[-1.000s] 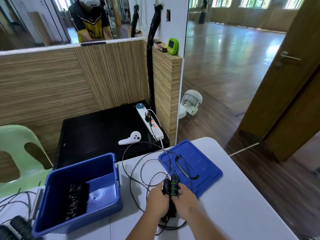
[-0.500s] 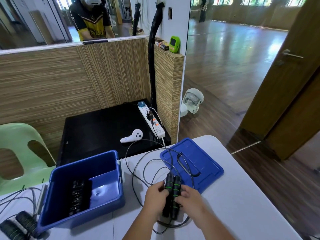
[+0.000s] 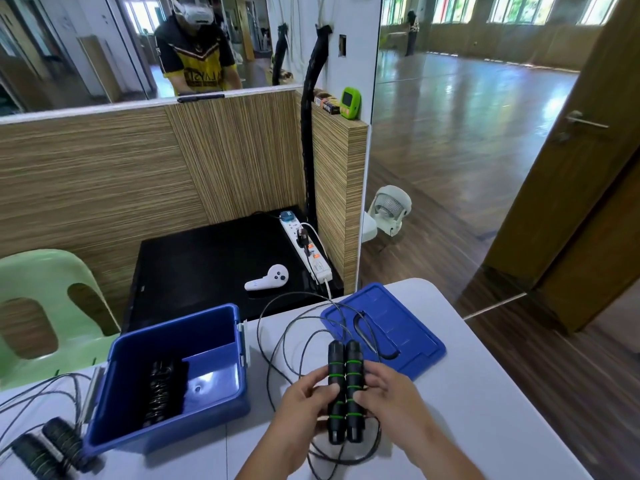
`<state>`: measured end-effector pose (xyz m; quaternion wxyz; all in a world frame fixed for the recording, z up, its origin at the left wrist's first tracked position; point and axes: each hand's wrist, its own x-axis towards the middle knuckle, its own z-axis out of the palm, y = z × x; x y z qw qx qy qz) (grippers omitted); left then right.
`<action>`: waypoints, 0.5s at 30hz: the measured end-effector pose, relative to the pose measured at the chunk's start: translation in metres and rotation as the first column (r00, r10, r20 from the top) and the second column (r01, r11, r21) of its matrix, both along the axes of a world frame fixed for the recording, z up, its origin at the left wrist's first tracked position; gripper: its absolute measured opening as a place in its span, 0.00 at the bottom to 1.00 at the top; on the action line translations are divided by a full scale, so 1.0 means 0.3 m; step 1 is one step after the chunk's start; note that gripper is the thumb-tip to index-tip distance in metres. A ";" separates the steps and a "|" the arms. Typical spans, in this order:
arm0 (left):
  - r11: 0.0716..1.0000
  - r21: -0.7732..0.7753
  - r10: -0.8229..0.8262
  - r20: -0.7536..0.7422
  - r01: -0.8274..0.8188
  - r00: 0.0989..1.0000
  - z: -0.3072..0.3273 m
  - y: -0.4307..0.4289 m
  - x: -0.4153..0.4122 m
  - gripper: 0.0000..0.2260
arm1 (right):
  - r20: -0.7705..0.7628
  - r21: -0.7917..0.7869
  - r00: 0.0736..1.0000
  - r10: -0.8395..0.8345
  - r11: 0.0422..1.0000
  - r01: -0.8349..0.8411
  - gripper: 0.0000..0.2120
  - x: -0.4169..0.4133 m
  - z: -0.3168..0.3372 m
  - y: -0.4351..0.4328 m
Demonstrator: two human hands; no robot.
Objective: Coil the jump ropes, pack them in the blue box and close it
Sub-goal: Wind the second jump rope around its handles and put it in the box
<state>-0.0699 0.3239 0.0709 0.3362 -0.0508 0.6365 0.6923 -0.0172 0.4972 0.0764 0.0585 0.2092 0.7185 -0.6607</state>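
Two black jump rope handles [image 3: 345, 372] with green rings stand side by side, upright, above the white table [image 3: 485, 410]. My left hand [image 3: 304, 407] grips them from the left and my right hand [image 3: 388, 400] from the right. Their thin black cord [image 3: 277, 344] loops loosely over the table and across the blue lid [image 3: 408, 330], which lies flat behind my hands. The open blue box [image 3: 173, 420] stands to the left with a coiled black rope [image 3: 159, 389] inside. Another rope's black handles [image 3: 48, 445] lie at the table's left edge.
A green plastic chair [image 3: 41, 306] stands left of the table. Behind it a black low surface [image 3: 207, 265] carries a white controller [image 3: 266, 278] and a power strip [image 3: 308, 254]. A small white fan [image 3: 388, 209] sits on the wooden floor to the right.
Both hands have shifted along the handles so more of the handles now shows above and below my fingers. The view has tilted slightly.
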 end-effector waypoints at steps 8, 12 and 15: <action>0.984 0.066 0.169 -0.076 -0.164 0.983 0.105 -0.007 0.113 0.11 | -0.048 0.013 0.998 0.037 0.999 -0.037 0.24 0.057 0.067 -0.027; 0.982 0.072 0.182 -0.112 -0.175 0.977 0.130 -0.040 0.157 0.12 | -0.062 -0.003 0.998 0.033 0.999 -0.033 0.22 0.093 0.101 -0.052; 0.983 0.096 0.170 -0.117 -0.159 0.978 0.152 -0.069 0.209 0.13 | -0.065 -0.007 0.997 0.040 0.999 -0.040 0.21 0.130 0.133 -0.080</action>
